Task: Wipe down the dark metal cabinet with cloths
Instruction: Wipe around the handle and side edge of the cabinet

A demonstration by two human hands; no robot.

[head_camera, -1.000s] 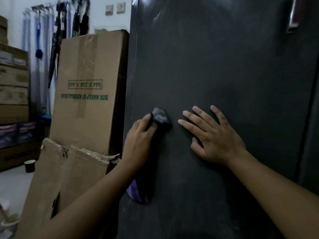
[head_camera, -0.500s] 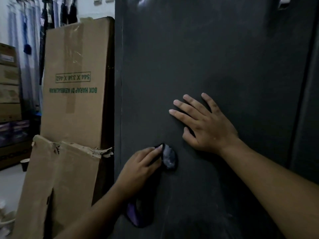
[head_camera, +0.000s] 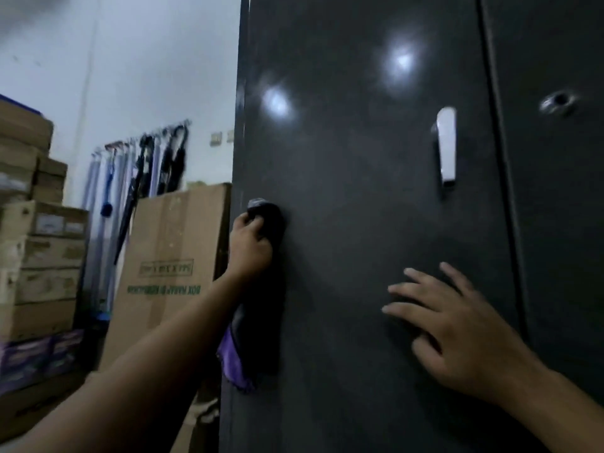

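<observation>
The dark metal cabinet (head_camera: 359, 191) fills the middle and right of the head view, its door upright before me. My left hand (head_camera: 250, 248) grips a dark cloth (head_camera: 266, 223) with a purple edge and presses it against the door near its left edge. The cloth's tail hangs down below my wrist. My right hand (head_camera: 457, 331) lies flat on the door lower right, fingers spread and straight, holding nothing. A silver handle (head_camera: 446, 148) sits above my right hand.
A tall cardboard box (head_camera: 166, 273) leans beside the cabinet's left side. Stacked cartons (head_camera: 36, 250) stand at the far left. Umbrellas and cords (head_camera: 147, 165) hang on the white wall behind. A second door with a keyhole (head_camera: 559, 101) is at the right.
My left hand has carried the cloth up the door from low down to near handle height. The view has tilted upward. My right hand stays flat on the door.
</observation>
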